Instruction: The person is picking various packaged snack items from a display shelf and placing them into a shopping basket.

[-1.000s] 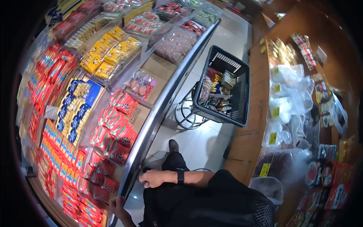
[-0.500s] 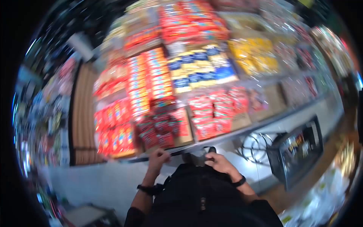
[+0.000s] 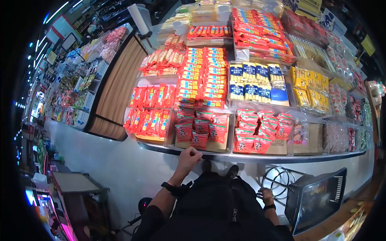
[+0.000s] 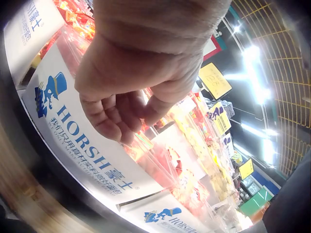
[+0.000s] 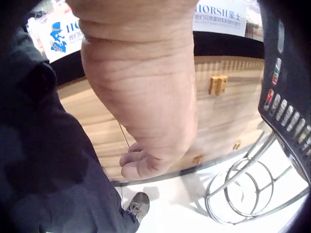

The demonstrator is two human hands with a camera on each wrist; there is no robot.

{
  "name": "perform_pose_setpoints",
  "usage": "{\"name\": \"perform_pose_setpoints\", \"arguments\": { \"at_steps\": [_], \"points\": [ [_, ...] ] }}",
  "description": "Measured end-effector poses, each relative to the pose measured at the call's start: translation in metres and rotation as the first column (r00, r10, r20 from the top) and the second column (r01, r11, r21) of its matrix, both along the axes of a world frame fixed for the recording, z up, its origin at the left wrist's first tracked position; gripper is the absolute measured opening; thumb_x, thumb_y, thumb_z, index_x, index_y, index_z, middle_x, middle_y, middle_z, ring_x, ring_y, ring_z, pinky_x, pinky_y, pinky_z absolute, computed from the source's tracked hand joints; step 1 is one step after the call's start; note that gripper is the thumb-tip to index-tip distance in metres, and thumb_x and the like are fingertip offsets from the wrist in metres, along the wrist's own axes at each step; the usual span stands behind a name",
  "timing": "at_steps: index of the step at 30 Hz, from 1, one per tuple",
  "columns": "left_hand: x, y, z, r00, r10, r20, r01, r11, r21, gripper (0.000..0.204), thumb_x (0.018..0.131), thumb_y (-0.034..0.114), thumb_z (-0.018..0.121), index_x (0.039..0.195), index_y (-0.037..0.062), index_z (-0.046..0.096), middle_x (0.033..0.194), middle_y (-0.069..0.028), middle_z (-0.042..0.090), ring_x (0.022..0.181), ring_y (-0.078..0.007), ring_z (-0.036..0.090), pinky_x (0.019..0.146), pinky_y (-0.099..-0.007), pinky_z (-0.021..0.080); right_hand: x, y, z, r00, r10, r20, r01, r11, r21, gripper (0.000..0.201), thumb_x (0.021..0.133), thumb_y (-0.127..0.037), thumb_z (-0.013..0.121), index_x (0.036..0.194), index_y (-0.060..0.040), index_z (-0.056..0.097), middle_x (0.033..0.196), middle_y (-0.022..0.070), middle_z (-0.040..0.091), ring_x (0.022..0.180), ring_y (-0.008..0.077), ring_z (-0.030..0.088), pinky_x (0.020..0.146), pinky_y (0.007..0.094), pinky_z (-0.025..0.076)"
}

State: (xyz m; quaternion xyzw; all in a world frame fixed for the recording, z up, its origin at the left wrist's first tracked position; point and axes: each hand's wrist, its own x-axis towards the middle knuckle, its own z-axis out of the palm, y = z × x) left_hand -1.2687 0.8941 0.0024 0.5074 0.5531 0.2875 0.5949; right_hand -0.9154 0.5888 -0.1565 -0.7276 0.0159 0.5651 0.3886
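Observation:
My left hand hovers at the front edge of the display counter, just before bins of red snack packets. In the left wrist view its fingers are loosely bent and hold nothing, in front of a white printed panel. My right hand hangs low at my side, near the black shopping basket. The right wrist view shows its fingers loosely curled with nothing in them, beside the counter's wooden front.
The basket stands on a round metal stool. Stepped bins hold yellow packets, blue-and-cream packets and long red packets. A second wooden display is on the left, a small table at the lower left.
The head view has swung left toward the counter and sharpened. My left hand now sits higher, at the counter edge; my right hand has dropped from before my body to the right, by the basket.

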Motion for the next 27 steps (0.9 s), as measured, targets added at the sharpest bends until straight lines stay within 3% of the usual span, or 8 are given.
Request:
{"name": "perform_pose_setpoints", "arguments": {
  "at_steps": [3, 5, 7, 15, 18, 20, 24, 27],
  "points": [
    [-0.002, 0.004, 0.004, 1.000, -0.013, 0.016, 0.014, 0.999, -0.052, 0.013, 0.086, 0.011, 0.067, 0.083, 0.0026, 0.058, 0.074, -0.0063, 0.064, 0.064, -0.0115, 0.061, 0.061, -0.0246, 0.051, -0.004, -0.031, -0.032, 0.981, 0.186, 0.052, -0.189, 0.980, 0.064, 0.033, 0.082, -0.015, 0.057, 0.108, 0.0032, 0.058, 0.095, 0.0161, 0.064, 0.078, 0.0286, 0.065, 0.067, 0.0405, 0.055],
    [-0.004, 0.010, 0.020, 0.997, 0.025, 0.076, -0.012, 0.987, -0.161, 0.012, 0.086, 0.011, 0.066, 0.086, 0.0026, 0.058, 0.076, -0.0067, 0.065, 0.064, -0.0120, 0.061, 0.061, -0.0250, 0.051, -0.007, -0.038, -0.026, 0.992, 0.108, -0.072, -0.102, 0.991, 0.085, 0.032, 0.081, -0.017, 0.056, 0.106, 0.0025, 0.061, 0.091, 0.0149, 0.065, 0.076, 0.0272, 0.065, 0.065, 0.0388, 0.055],
    [-0.011, 0.025, 0.033, 0.992, 0.083, 0.093, -0.074, 0.993, -0.096, 0.010, 0.086, 0.010, 0.065, 0.087, 0.0026, 0.058, 0.077, -0.0068, 0.065, 0.065, -0.0122, 0.062, 0.062, -0.0252, 0.052, -0.019, -0.035, -0.019, 0.949, 0.272, 0.160, -0.296, 0.943, 0.155, 0.032, 0.081, -0.018, 0.055, 0.104, 0.0024, 0.062, 0.091, 0.0142, 0.065, 0.075, 0.0260, 0.065, 0.066, 0.0369, 0.054],
    [-0.095, 0.084, 0.044, 0.941, 0.287, 0.177, -0.317, 0.932, 0.174, 0.003, 0.087, 0.004, 0.061, 0.090, 0.0041, 0.059, 0.077, -0.0031, 0.063, 0.070, -0.0105, 0.062, 0.065, -0.0233, 0.052, -0.020, 0.016, -0.007, 0.925, 0.375, 0.055, -0.376, 0.927, 0.006, 0.029, 0.084, -0.018, 0.056, 0.103, 0.0015, 0.064, 0.092, 0.0109, 0.067, 0.087, 0.0205, 0.065, 0.071, 0.0320, 0.055],
    [-0.122, 0.108, 0.042, 0.943, 0.304, 0.137, -0.332, 0.899, 0.286, 0.013, 0.086, 0.001, 0.062, 0.098, 0.0041, 0.057, 0.085, -0.0023, 0.062, 0.073, -0.0091, 0.060, 0.066, -0.0232, 0.051, -0.037, 0.052, 0.039, 0.820, 0.556, 0.139, -0.564, 0.826, 0.022, 0.023, 0.086, -0.018, 0.062, 0.097, 0.0009, 0.066, 0.085, 0.0076, 0.066, 0.079, 0.0176, 0.063, 0.070, 0.0316, 0.053],
    [-0.133, 0.122, 0.051, 0.950, 0.303, 0.081, -0.313, 0.899, 0.305, 0.015, 0.085, 0.001, 0.063, 0.099, 0.0044, 0.057, 0.085, -0.0011, 0.060, 0.073, -0.0087, 0.058, 0.066, -0.0230, 0.050, -0.051, 0.081, 0.067, 0.609, 0.770, 0.188, -0.785, 0.619, 0.007, 0.023, 0.088, -0.017, 0.062, 0.099, 0.0023, 0.066, 0.081, 0.0057, 0.065, 0.078, 0.0136, 0.061, 0.072, 0.0290, 0.050],
    [-0.171, 0.155, 0.046, 0.982, 0.179, -0.053, -0.144, 0.906, 0.399, 0.025, 0.083, 0.001, 0.065, 0.106, 0.0025, 0.054, 0.094, -0.0010, 0.058, 0.086, -0.0079, 0.055, 0.079, -0.0235, 0.047, -0.125, 0.156, 0.156, 0.642, 0.756, 0.130, -0.752, 0.587, 0.301, 0.027, 0.090, -0.017, 0.066, 0.109, 0.0012, 0.063, 0.090, 0.0042, 0.065, 0.087, 0.0100, 0.056, 0.077, 0.0256, 0.045],
    [-0.186, 0.169, 0.045, 0.929, 0.223, -0.295, -0.015, 0.820, 0.572, 0.039, 0.078, 0.004, 0.069, 0.113, 0.0003, 0.053, 0.107, -0.0109, 0.058, 0.100, -0.0206, 0.057, 0.088, -0.0330, 0.046, -0.175, 0.210, 0.201, 0.667, 0.723, 0.183, -0.720, 0.559, 0.412, 0.027, 0.091, -0.015, 0.066, 0.113, 0.0011, 0.061, 0.096, 0.0039, 0.065, 0.090, 0.0108, 0.057, 0.081, 0.0265, 0.046]
  ]
}}
